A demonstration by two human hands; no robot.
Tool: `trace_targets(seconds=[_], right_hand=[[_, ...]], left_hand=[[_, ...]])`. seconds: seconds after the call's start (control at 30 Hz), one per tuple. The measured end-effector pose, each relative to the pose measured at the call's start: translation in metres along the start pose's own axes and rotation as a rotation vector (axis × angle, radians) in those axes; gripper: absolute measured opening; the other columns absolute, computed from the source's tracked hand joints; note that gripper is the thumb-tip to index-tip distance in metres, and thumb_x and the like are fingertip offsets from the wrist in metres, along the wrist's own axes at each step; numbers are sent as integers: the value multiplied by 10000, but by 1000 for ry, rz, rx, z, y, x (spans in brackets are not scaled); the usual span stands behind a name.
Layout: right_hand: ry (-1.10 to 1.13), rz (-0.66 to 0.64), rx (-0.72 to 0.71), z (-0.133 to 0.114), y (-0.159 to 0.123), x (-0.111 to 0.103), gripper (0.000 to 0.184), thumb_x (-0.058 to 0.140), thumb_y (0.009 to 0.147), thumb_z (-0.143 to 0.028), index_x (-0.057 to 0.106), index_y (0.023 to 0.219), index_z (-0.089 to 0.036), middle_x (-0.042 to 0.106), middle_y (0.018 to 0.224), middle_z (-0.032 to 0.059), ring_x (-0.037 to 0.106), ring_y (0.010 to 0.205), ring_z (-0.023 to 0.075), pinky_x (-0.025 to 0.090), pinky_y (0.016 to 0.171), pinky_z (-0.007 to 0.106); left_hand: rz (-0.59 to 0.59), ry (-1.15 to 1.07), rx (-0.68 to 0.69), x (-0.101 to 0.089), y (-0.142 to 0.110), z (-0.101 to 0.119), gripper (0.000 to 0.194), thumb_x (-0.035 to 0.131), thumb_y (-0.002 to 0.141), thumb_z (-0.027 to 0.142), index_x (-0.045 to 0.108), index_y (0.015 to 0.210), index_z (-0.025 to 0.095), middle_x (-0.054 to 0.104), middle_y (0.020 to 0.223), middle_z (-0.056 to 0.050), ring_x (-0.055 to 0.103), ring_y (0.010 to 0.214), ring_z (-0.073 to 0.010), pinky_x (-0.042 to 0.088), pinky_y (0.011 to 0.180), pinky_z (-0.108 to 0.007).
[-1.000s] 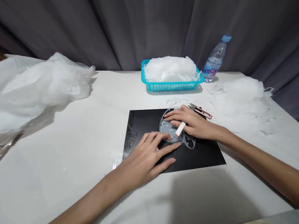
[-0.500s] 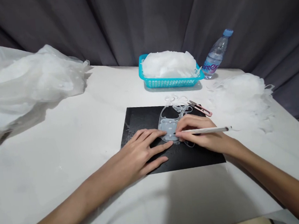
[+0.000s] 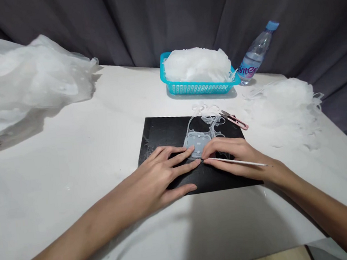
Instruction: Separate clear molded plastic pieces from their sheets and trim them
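A flat, translucent rounded piece (image 3: 198,138) with small holes lies on a black mat (image 3: 162,127). My left hand (image 3: 163,172) is spread flat, its fingertips pressing the piece's left and near edges. My right hand (image 3: 240,152) pinches a slim white pen-like tool (image 3: 238,161), whose tip is hidden by my fingers at the piece's near right corner. Thin see-through trimmings (image 3: 204,110) curl around the far and right sides of the piece. Pink-handled thread snips (image 3: 235,122) rest across the mat's far right corner.
A turquoise basket (image 3: 200,88) full of white translucent pieces stands at the back. Beside it is a water bottle (image 3: 253,61). Loose translucent scraps (image 3: 288,106) are heaped at the right, and a large clear plastic bag (image 3: 33,78) lies at the left. A dark curtain (image 3: 165,16) hangs behind the table.
My right hand has shifted with the tool from the piece's middle right to its near right corner, and the tool's rear end has swung nearer to me. My left hand stays on the piece.
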State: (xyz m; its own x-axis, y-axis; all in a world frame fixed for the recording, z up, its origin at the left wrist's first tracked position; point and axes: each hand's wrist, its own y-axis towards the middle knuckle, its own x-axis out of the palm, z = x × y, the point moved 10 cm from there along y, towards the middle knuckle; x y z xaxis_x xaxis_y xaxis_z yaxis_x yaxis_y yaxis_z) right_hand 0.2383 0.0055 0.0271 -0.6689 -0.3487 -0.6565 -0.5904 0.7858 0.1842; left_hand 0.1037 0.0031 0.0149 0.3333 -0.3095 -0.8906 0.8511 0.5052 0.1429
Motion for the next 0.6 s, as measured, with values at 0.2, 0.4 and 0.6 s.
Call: trace_targets(seconds=[0.2,0.4,0.6], right_hand=[[-45,13,-89,-6,-2,7,140,531,1095,-227,647,1174,-237,741,1129,72,711,1065,209,577,956,360],[-135,66,-142,-13,0,13,127,516,1089,-194,625,1145,-229,731,1094,77,703,1056,219,575,949,373],[-244,141,-72,-17,-1,21,106,505,1078,-163,592,1094,-221,709,1058,82,689,1033,224,563,941,371]], left_hand=[[-6,19,5,1,-1,-2,524,608,1047,536,569,1545,379,579,1597,-53,565,1393,-349,463,1111,-534],[-14,15,-2,2,-1,-3,517,594,1049,556,580,1535,384,570,1604,-45,561,1380,-346,442,1124,-534],[-63,45,-5,8,-4,-5,512,574,1060,554,576,1539,372,532,1633,-33,537,1361,-337,441,1119,-529]])
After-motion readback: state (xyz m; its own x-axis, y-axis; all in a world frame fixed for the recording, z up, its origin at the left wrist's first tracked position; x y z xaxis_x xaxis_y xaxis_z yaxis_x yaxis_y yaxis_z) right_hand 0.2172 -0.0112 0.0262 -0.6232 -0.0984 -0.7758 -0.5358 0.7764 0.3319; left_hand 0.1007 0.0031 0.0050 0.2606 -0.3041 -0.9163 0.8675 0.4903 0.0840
